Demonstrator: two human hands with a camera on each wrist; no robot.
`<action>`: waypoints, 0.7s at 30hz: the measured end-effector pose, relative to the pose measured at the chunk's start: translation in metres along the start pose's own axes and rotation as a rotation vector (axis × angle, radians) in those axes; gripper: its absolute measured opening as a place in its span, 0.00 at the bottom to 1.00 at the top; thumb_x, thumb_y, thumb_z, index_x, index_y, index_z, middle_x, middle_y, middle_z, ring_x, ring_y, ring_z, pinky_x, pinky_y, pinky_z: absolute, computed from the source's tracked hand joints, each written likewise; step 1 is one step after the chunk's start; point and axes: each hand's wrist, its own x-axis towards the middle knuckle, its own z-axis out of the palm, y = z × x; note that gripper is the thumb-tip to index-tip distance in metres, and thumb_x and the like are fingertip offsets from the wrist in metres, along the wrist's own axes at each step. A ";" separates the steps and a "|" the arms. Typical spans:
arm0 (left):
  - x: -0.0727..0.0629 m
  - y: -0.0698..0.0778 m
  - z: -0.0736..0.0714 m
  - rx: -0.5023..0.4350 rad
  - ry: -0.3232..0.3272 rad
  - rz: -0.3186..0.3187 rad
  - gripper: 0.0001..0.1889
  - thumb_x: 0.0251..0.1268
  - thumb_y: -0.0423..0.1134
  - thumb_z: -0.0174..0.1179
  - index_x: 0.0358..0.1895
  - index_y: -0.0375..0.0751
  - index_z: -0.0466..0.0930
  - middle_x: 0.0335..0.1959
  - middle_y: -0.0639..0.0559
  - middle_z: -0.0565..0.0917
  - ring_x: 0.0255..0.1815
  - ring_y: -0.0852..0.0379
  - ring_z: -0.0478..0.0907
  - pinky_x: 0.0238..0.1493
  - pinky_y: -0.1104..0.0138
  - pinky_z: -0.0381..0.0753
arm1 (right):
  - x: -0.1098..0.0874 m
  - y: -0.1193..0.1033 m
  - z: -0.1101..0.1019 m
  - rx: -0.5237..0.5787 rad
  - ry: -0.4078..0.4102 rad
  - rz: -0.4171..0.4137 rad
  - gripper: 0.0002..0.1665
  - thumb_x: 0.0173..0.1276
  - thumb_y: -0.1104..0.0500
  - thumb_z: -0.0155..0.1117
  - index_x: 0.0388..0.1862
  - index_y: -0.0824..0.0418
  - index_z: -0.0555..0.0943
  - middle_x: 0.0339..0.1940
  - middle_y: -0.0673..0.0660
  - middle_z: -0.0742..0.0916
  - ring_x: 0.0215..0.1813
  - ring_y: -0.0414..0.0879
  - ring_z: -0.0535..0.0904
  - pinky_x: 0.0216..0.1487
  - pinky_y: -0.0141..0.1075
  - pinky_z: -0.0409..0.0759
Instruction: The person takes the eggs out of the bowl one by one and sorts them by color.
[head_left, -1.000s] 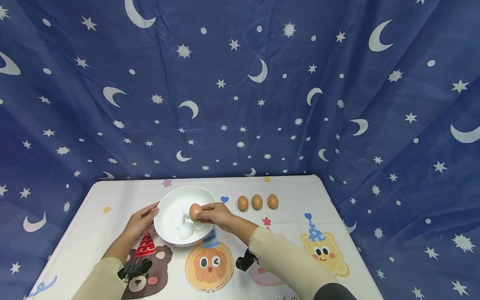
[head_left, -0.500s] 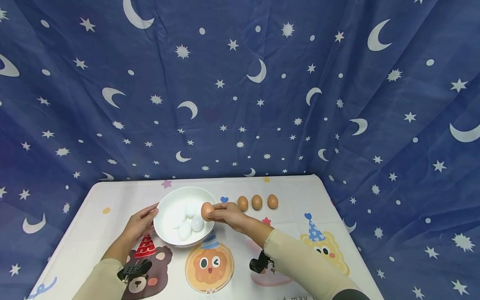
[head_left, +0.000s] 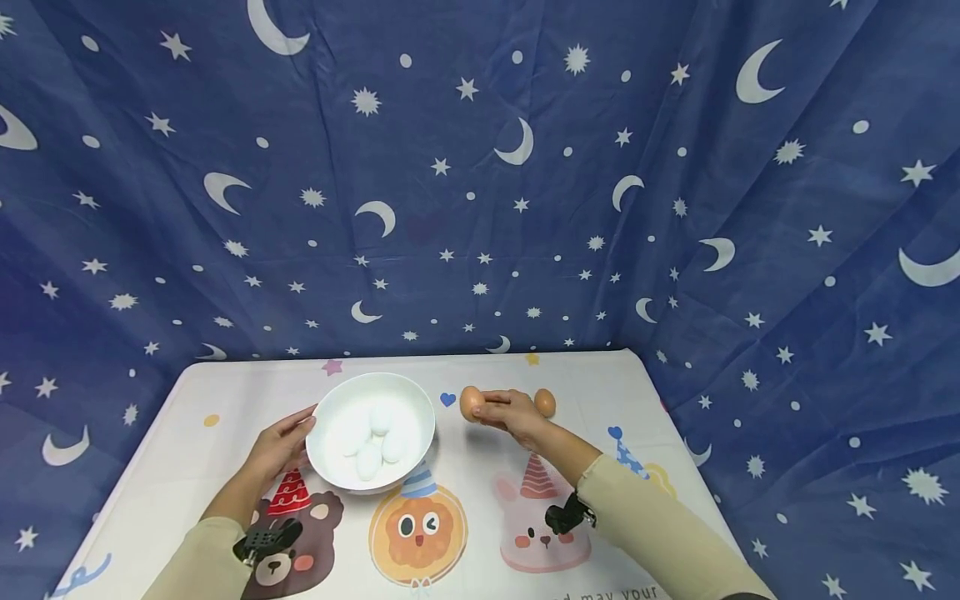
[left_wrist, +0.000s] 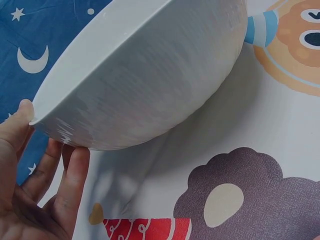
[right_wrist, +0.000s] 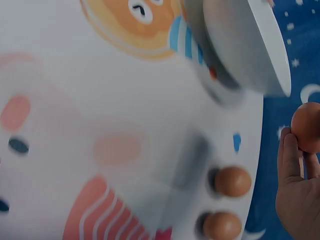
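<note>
My left hand [head_left: 273, 450] holds the white bowl [head_left: 414, 404] at its left side. In the left wrist view the thumb lies at the rim and the fingertips touch the outer wall [left_wrist: 160, 100] from below. Several white eggs [head_left: 368, 461] lie together inside the bowl. To the right of the bowl, my right hand [head_left: 517, 417] pinches a brown egg [head_left: 472, 404] between thumb and fingers. The right wrist view shows this held egg [right_wrist: 306, 127] raised, with two brown eggs [right_wrist: 233, 181] on the table. From the head, my hand hides part of that row.
One brown egg [head_left: 545, 402] stands just right of the right hand, at the row's end. The white tablecloth [head_left: 247, 387] carries printed cartoon animals. A dark blue curtain [head_left: 480, 208] with moons and stars hangs behind the table's far edge.
My right hand has carried the brown egg out from over the bowl, rightward to the row of brown eggs. The left hand and the bowl have stayed in place.
</note>
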 end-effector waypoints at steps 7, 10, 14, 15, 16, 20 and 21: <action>0.000 0.000 0.001 0.000 0.000 -0.007 0.36 0.73 0.58 0.51 0.77 0.46 0.56 0.73 0.31 0.61 0.52 0.56 0.82 0.48 0.65 0.87 | -0.002 -0.002 -0.048 0.016 0.115 0.019 0.29 0.67 0.63 0.68 0.65 0.71 0.73 0.54 0.63 0.85 0.46 0.42 0.85 0.57 0.36 0.83; -0.001 0.001 0.001 0.008 0.003 -0.010 0.35 0.74 0.57 0.51 0.77 0.45 0.56 0.73 0.31 0.62 0.55 0.50 0.81 0.48 0.64 0.87 | -0.003 -0.002 -0.069 0.015 0.154 0.018 0.32 0.68 0.60 0.67 0.67 0.70 0.71 0.53 0.60 0.85 0.46 0.40 0.85 0.54 0.32 0.84; -0.002 0.002 0.001 0.006 -0.001 -0.004 0.36 0.74 0.58 0.50 0.77 0.44 0.55 0.73 0.30 0.61 0.53 0.52 0.82 0.49 0.64 0.87 | -0.002 -0.001 -0.093 0.023 0.220 -0.001 0.33 0.69 0.59 0.67 0.69 0.71 0.69 0.50 0.57 0.86 0.44 0.37 0.84 0.52 0.28 0.84; -0.002 0.002 0.001 0.006 0.000 -0.004 0.36 0.74 0.58 0.51 0.77 0.44 0.55 0.72 0.30 0.61 0.52 0.55 0.82 0.48 0.65 0.87 | -0.002 0.000 -0.098 0.026 0.233 -0.006 0.34 0.69 0.60 0.66 0.69 0.72 0.68 0.49 0.56 0.86 0.43 0.36 0.84 0.52 0.28 0.84; -0.001 0.003 0.001 0.004 0.001 -0.007 0.36 0.73 0.58 0.51 0.77 0.45 0.56 0.72 0.31 0.62 0.50 0.57 0.82 0.48 0.65 0.87 | -0.002 0.001 -0.103 0.025 0.246 -0.009 0.34 0.69 0.59 0.66 0.69 0.72 0.68 0.48 0.55 0.86 0.42 0.36 0.84 0.52 0.27 0.84; -0.002 0.003 0.001 0.003 0.007 -0.009 0.35 0.74 0.56 0.51 0.77 0.44 0.56 0.72 0.31 0.62 0.47 0.63 0.82 0.47 0.66 0.87 | -0.002 0.003 -0.120 0.013 0.285 -0.020 0.34 0.70 0.59 0.65 0.70 0.72 0.67 0.45 0.51 0.86 0.41 0.33 0.83 0.50 0.26 0.83; -0.002 0.003 0.001 0.001 0.009 -0.011 0.35 0.74 0.57 0.51 0.77 0.44 0.57 0.72 0.31 0.63 0.47 0.63 0.82 0.47 0.67 0.87 | -0.002 0.004 -0.124 0.017 0.297 -0.021 0.34 0.70 0.60 0.65 0.70 0.71 0.67 0.43 0.50 0.86 0.40 0.33 0.83 0.50 0.25 0.84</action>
